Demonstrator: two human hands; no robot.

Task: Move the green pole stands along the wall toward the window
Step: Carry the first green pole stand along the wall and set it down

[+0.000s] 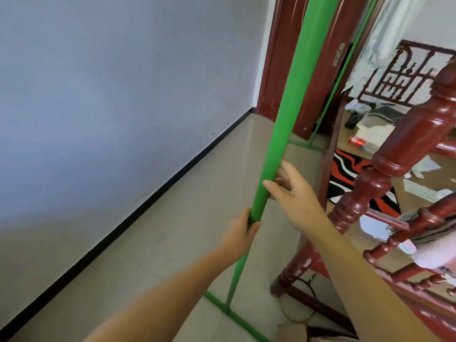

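A thick green roll (296, 95) hangs upright along a thin green pole stand (238, 270), whose green floor bar (237, 317) lies on the tiles near me. My left hand (243, 230) is wrapped around the pole just under the roll's lower end. My right hand (288, 188) rests against the roll's right side, fingers spread, thumb across its front. A second thin green pole stand (330, 95) rises further back by the door, its foot bar (306, 145) on the floor.
A pale wall (111, 107) with a black skirting runs along the left. A dark red wooden bed frame (394, 169) crowds the right side. Behind stand a red door frame (278, 70), a patterned rug (350, 174) and scattered clutter.
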